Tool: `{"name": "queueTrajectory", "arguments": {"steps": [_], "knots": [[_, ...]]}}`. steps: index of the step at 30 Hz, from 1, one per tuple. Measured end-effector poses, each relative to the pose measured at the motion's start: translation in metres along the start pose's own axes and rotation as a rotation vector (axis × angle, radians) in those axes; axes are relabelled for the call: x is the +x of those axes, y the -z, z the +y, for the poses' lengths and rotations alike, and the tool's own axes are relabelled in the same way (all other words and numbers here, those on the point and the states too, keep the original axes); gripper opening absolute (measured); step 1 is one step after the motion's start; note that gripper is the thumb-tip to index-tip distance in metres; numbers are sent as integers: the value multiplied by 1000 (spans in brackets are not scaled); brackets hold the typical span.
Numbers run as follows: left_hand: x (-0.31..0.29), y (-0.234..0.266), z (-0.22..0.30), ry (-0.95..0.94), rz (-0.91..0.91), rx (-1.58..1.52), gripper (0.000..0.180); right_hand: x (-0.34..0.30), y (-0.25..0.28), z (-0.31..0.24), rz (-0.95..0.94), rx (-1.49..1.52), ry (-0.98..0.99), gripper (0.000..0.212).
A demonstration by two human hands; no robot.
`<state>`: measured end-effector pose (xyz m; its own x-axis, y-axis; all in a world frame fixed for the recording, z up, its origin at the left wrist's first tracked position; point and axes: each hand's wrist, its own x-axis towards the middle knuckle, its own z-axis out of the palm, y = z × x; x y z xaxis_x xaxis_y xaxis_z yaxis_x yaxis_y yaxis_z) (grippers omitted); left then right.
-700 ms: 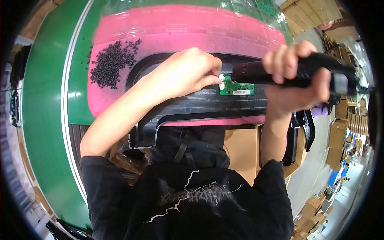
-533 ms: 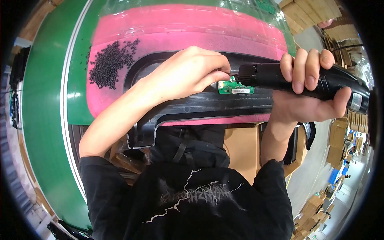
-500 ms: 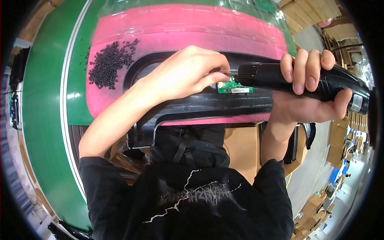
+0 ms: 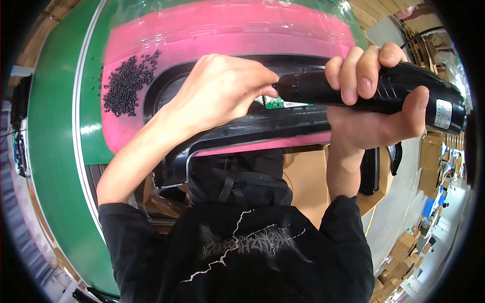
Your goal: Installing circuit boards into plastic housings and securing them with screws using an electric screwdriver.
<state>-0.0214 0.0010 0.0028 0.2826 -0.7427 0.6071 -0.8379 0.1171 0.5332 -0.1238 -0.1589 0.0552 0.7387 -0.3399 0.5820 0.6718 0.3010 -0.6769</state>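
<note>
My right hand (image 4: 376, 101) is wrapped round a black electric screwdriver (image 4: 313, 90), held nearly level with its tip toward the left. My left hand (image 4: 222, 88) is closed in a pinch right at that tip; whatever lies between the fingertips is too small and covered to name. Beneath the tool's front end, a green circuit board (image 4: 275, 103) with a white label shows only in part. It rests in a long, curved black plastic housing (image 4: 242, 130), which runs on under my left forearm.
To the left, a heap of small black screws (image 4: 126, 87) lies on a pink mat (image 4: 182, 48). Clear plastic packaging (image 4: 242, 22) covers the mat's far part. The green table (image 4: 55, 166) extends left. An open cardboard box (image 4: 305, 177) stands at the near edge.
The screwdriver and my right hand have shifted left and turned a little. My left fingertips now meet the tool's tip, and more of the circuit board is covered.
</note>
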Motion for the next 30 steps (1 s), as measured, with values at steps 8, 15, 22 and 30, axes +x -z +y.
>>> {"name": "queueTrajectory", "arguments": {"steps": [8, 15, 22, 30], "knots": [[5, 6, -2, 201, -148, 30, 9, -15, 7, 9, -74, -232, -157, 46], [6, 9, 0, 358, -250, 122, 19, -16, 4, 14, -69, -282, -191, 45], [1, 8, -5, 326, -352, 69, 17, -13, -7, 21, -226, -319, -255, 47], [-2, 3, -10, 323, -359, 4, 14, -10, -3, 20, -147, -272, -219, 51]]}}
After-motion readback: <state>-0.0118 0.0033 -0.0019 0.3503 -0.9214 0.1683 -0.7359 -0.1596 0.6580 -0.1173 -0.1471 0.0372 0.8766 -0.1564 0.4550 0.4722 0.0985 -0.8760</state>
